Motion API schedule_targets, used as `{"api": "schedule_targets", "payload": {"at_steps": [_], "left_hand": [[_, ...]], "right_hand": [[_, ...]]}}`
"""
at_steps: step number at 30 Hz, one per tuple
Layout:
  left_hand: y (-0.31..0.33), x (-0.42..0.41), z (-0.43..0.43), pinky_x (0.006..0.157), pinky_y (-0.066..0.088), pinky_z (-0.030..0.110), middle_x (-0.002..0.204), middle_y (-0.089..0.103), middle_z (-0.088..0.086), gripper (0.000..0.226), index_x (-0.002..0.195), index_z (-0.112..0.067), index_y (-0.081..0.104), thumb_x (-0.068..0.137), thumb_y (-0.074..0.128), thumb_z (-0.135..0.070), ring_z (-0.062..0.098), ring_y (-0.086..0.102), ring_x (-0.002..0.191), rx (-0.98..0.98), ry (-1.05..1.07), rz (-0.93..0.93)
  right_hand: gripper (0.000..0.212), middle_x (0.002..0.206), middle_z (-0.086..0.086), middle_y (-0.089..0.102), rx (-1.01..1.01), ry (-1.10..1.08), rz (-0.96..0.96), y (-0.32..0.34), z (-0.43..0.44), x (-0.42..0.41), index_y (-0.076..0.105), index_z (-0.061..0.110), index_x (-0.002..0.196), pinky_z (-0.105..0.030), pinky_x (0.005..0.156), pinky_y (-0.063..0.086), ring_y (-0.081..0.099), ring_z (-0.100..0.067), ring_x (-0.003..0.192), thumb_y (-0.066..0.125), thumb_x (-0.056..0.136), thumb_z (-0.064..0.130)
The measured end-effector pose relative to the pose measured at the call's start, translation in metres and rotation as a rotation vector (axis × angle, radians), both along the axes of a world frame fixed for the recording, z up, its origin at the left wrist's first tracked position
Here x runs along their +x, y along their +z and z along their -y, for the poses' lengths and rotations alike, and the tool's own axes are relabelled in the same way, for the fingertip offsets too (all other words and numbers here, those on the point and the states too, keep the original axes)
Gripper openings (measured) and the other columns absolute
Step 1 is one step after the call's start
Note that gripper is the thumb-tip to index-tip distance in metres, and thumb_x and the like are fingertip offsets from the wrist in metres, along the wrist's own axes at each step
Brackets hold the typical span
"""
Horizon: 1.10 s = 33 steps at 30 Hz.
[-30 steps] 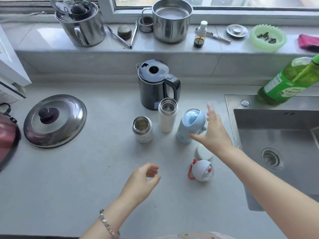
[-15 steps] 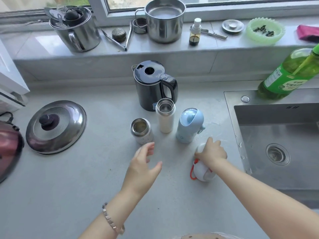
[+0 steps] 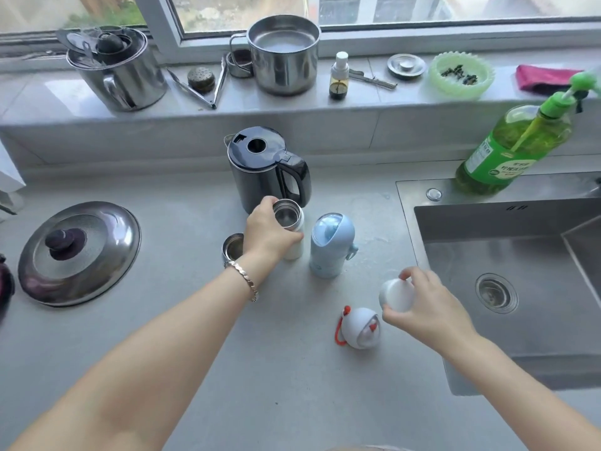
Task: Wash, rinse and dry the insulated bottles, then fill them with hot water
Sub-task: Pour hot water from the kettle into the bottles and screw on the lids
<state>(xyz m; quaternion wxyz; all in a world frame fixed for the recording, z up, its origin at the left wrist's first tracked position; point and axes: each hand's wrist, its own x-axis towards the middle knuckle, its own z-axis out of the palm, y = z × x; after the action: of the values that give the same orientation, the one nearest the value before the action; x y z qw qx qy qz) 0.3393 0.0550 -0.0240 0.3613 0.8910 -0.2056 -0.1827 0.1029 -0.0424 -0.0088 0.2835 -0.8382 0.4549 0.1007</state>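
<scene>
Head view — our left hand [image 3: 270, 232] grips the white bottle [image 3: 294, 250] by its open top, and our right hand [image 3: 429, 307] holds a white cap [image 3: 396, 294]. The blue bottle [image 3: 330, 245] stands on the surface [image 3: 292, 369] between our hands.

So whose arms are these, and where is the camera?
No machine: a person's two bare hands, filmed by one camera worn on the head, looking down. The left hand grips a tall white insulated bottle, open on top. The right hand holds a round white cap. On the grey counter stand a pale blue bottle, a short steel bottle and a black electric kettle; a white lid with a red loop lies nearby. A steel sink sits right.
</scene>
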Motion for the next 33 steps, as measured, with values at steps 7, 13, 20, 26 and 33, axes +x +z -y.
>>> {"api": "schedule_targets", "payload": {"at_steps": [7,13,20,26,33], "left_hand": [[0.015,-0.050,-0.051,0.075,0.041,0.010,0.095,0.064,-0.010,0.051,0.103,-0.021,0.057,0.059,0.082,-0.016,0.008,0.057,0.088,-0.152,0.047,0.014],[0.001,-0.093,-0.093,0.080,0.040,0.008,0.102,0.065,-0.010,0.061,0.110,-0.024,0.059,0.055,0.082,-0.013,0.007,0.059,0.096,-0.136,0.007,-0.046],[-0.011,-0.113,-0.105,0.079,0.038,0.003,0.104,0.061,-0.020,0.070,0.117,-0.032,0.050,0.058,0.084,-0.014,-0.003,0.056,0.096,-0.180,-0.022,-0.185],[-0.023,-0.108,-0.112,0.085,0.047,0.018,0.109,0.064,-0.014,0.071,0.116,-0.036,0.057,0.052,0.085,-0.027,0.002,0.058,0.104,-0.266,-0.026,-0.352],[-0.020,-0.101,-0.116,0.071,0.043,0.006,0.094,0.068,-0.018,0.058,0.096,-0.047,0.060,0.056,0.087,-0.013,-0.011,0.059,0.086,-0.290,-0.023,-0.379]], "right_hand": [[0.049,0.108,0.009,0.045,0.030,0.039,0.109,0.020,-0.014,-0.010,0.043,0.030,0.112,-0.028,0.070,0.037,0.051,-0.015,0.097,0.068,0.071,0.039],[0.056,0.111,0.014,0.044,0.103,0.192,0.272,0.027,-0.032,0.009,0.047,0.030,0.117,-0.027,0.081,0.044,0.046,-0.009,0.094,0.072,0.067,0.034],[0.066,0.113,0.014,0.042,0.104,0.429,0.388,0.028,-0.054,0.039,0.050,0.023,0.124,-0.020,0.084,0.039,0.045,-0.012,0.104,0.068,0.062,0.035],[0.065,0.126,0.005,0.047,0.049,0.711,0.314,0.036,-0.065,0.067,0.047,0.022,0.131,-0.023,0.094,0.035,0.039,-0.018,0.112,0.070,0.071,0.025],[0.066,0.127,0.008,0.049,-0.031,0.867,0.188,0.041,-0.069,0.086,0.046,0.026,0.133,-0.022,0.090,0.036,0.039,-0.014,0.115,0.071,0.071,0.029]]}}
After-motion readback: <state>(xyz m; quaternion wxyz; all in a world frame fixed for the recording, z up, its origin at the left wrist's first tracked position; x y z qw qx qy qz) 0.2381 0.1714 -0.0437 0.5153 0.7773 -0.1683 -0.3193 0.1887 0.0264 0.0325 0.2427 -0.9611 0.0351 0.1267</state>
